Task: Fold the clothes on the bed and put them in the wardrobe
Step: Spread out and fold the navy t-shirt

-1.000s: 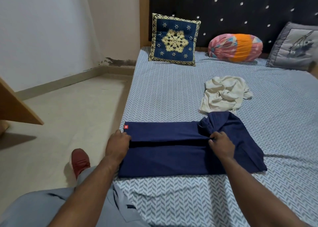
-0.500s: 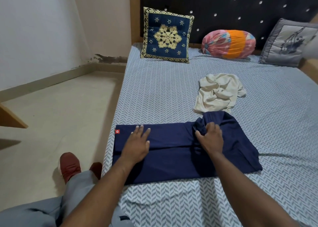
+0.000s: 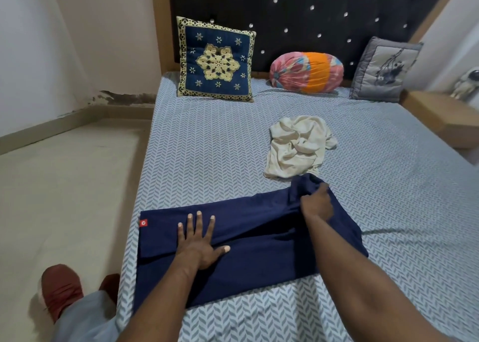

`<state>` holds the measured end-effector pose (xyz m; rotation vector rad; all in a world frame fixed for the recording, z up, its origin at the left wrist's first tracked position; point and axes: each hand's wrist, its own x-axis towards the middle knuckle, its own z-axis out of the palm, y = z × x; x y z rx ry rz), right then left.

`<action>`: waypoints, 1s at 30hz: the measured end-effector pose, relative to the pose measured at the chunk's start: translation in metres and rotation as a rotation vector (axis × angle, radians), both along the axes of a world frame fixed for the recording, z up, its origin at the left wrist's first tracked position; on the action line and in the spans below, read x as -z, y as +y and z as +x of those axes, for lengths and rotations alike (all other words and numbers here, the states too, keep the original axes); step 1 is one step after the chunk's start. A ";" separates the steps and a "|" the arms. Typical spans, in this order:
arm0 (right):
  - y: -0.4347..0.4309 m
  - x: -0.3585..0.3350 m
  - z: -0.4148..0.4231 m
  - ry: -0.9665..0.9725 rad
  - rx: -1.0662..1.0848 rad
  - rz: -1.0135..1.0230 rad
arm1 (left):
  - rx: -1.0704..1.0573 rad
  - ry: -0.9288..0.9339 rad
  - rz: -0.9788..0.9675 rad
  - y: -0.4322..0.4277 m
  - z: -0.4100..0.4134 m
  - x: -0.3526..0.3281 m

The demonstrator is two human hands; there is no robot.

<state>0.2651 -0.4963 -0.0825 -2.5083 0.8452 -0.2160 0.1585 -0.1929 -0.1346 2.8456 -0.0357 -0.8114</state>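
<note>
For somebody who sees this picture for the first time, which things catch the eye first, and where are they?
The navy garment lies across the near part of the bed, the left hand pressing flat on it and the right hand gripping its bunched right end. Just beyond it lies a crumpled cream cloth, and a blue-and-gold cushion and a pink-orange bolster sit at the headboard.

Crumpled cream garment point(image 3: 298, 147) just beyond hand point(image 3: 316, 203)

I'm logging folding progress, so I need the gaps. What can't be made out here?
Wardrobe: outside the head view.
Navy garment: type unclear; folded, right hand and forearm cover its right part.
Cream garment: type unclear; crumpled on itself.
White object beside the bed: blurred, cut by the right edge.
</note>
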 end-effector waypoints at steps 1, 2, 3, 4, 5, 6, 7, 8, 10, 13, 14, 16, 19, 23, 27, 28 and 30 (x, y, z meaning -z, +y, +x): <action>-0.011 0.000 -0.004 -0.057 0.119 0.106 | -0.001 0.007 0.007 0.001 0.000 0.000; -0.024 -0.002 -0.010 -0.105 0.220 0.186 | 0.004 0.013 0.011 -0.001 0.000 -0.001; -0.035 -0.001 -0.016 -0.144 0.297 0.248 | 0.006 0.019 0.011 -0.001 0.000 -0.002; -0.047 -0.001 -0.022 -0.175 0.364 0.297 | 0.007 0.022 0.011 -0.002 0.000 -0.003; -0.057 0.000 -0.029 -0.203 0.418 0.334 | 0.006 0.026 0.013 -0.003 0.000 -0.003; -0.065 0.001 -0.035 -0.219 0.457 0.353 | 0.006 0.028 0.017 -0.002 0.000 -0.004; -0.072 0.003 -0.042 -0.225 0.484 0.362 | 0.007 0.031 0.022 -0.002 0.000 -0.004; -0.078 0.004 -0.049 -0.221 0.501 0.370 | 0.008 0.035 0.024 -0.003 0.000 -0.005; -0.086 0.005 -0.061 -0.193 0.507 0.381 | 0.015 0.046 0.032 -0.004 0.000 -0.007; -0.090 0.004 -0.061 -0.160 0.442 0.315 | 0.018 0.058 0.041 -0.005 0.001 -0.008; -0.089 0.003 -0.057 -0.166 0.401 0.277 | 0.019 0.061 0.042 -0.005 0.001 -0.008; -0.082 -0.005 -0.045 -0.175 0.295 0.195 | 0.018 0.069 0.040 -0.006 0.001 -0.009; -0.065 -0.017 -0.018 -0.085 0.099 0.190 | 0.017 0.077 0.042 -0.006 0.002 -0.009; -0.055 0.003 0.025 0.226 -0.084 0.448 | 0.019 0.088 0.041 -0.007 0.002 -0.007; -0.041 0.009 0.041 0.241 -0.072 0.583 | 0.014 0.087 0.040 -0.005 0.004 -0.005; -0.039 0.008 0.043 0.213 -0.060 0.605 | 0.014 0.089 0.039 -0.005 0.004 -0.005; -0.039 0.010 0.046 0.119 -0.032 0.645 | 0.013 0.091 0.037 -0.005 0.004 -0.004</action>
